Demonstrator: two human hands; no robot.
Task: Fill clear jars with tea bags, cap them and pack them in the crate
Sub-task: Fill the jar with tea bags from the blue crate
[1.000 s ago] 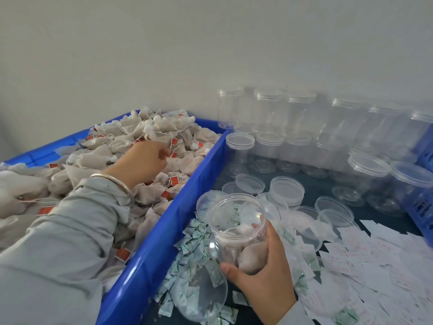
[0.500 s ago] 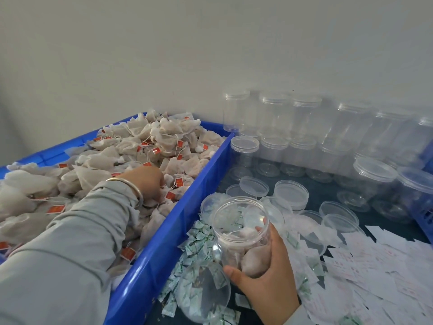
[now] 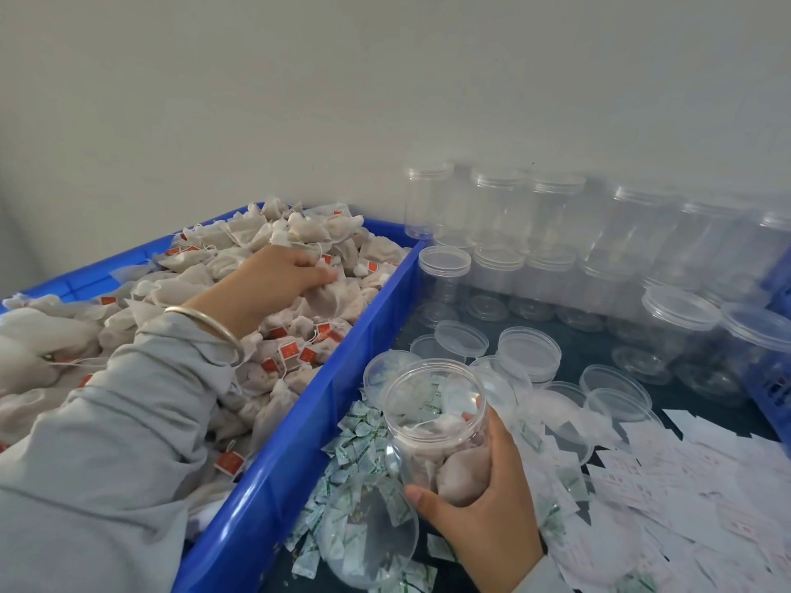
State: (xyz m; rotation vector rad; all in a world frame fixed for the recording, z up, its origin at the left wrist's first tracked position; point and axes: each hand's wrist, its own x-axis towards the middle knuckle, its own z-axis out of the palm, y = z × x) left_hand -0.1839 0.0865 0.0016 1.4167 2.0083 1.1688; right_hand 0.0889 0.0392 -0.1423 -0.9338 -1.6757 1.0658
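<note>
The left hand [image 3: 274,278] reached into the blue bin [image 3: 299,425], fingers curled on a tea bag [image 3: 338,297] atop the pile. The right hand [image 3: 483,502] gripped an uncapped jar [image 3: 434,425], partly filled with tea bags, just right of the bin wall above the counter [image 3: 590,344]. Loose lids [image 3: 528,350] and capped jars [image 3: 496,271] stood beyond.

Soft, even daylight, faint shadows, slight wide-angle bowing, mildly blurred edges.
</note>
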